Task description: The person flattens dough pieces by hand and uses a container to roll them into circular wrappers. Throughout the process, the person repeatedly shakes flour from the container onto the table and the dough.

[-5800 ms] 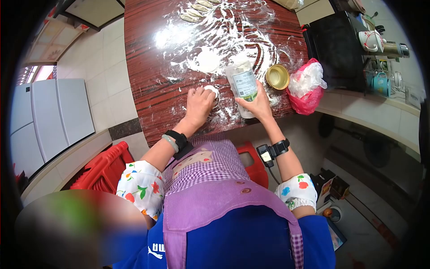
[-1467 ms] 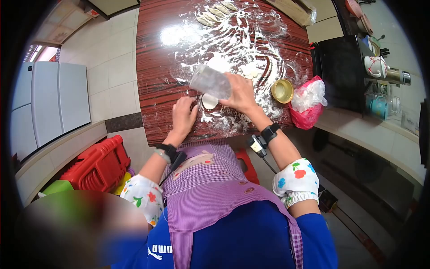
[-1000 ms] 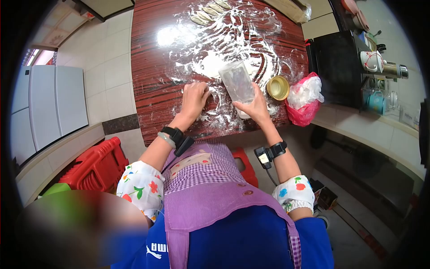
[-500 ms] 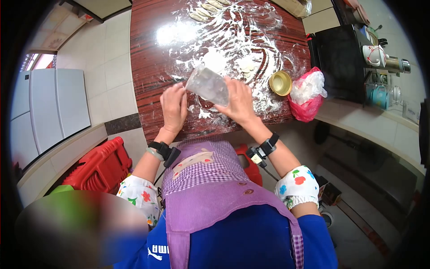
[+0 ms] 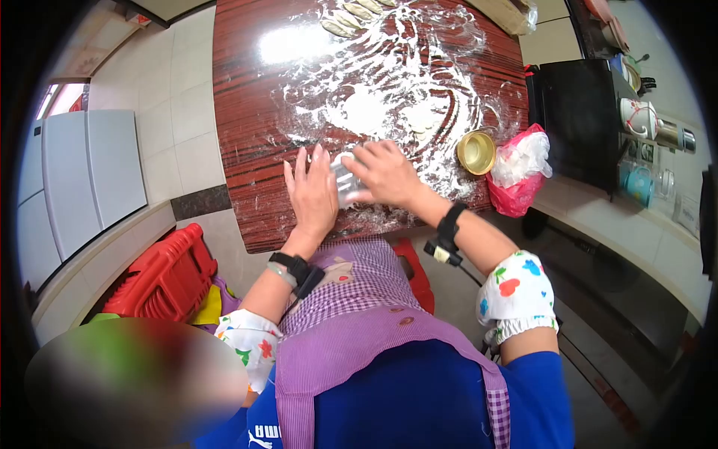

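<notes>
A clear cup (image 5: 346, 185) is between my hands near the table's front edge, partly covered by the fingers. My right hand (image 5: 390, 176) grips it from the right, fingers over its upper side and thumb below. On its left side, my left hand (image 5: 314, 193) lies along the cup with fingers stretched and slightly apart. Beyond the hands, a pale round dough piece (image 5: 363, 112) rests in scattered white flour (image 5: 396, 63). A gold-coloured tin (image 5: 476, 153) stands upright to the right of my right hand.
Several filled dumplings (image 5: 348, 19) lie at the table's far side. A pink bag (image 5: 516, 187) with white plastic sits at the right edge of the dark red table (image 5: 250, 150). Red plastic (image 5: 161, 273) stands on the floor at left.
The cup has come down toward the front edge and turned from its slant to more upright in view. My left hand has moved right and straightened its fingers against it.
</notes>
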Tool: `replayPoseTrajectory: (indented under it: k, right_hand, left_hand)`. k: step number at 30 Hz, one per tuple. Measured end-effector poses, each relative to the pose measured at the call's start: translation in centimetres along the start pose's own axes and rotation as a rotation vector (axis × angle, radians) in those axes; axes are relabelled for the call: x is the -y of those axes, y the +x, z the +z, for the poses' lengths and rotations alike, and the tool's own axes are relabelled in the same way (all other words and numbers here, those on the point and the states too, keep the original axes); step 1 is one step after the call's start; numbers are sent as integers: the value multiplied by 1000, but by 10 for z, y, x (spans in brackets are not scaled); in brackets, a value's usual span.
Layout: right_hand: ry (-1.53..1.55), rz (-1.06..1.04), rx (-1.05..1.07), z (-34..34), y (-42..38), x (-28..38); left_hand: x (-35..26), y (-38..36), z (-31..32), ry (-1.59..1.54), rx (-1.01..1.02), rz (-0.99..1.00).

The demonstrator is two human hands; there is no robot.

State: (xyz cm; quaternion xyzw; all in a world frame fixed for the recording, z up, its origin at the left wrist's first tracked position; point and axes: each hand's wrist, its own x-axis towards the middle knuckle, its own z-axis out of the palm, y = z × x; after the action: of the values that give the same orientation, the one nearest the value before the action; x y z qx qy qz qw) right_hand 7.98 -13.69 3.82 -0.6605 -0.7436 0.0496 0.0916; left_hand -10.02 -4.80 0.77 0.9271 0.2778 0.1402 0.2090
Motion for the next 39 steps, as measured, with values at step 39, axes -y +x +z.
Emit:
replayPoseTrajectory:
  k: [39]
  right_hand:
    - [871, 1036, -176, -23, -65, -25]
  left_hand:
    - [56, 4, 12, 151, 268, 644]
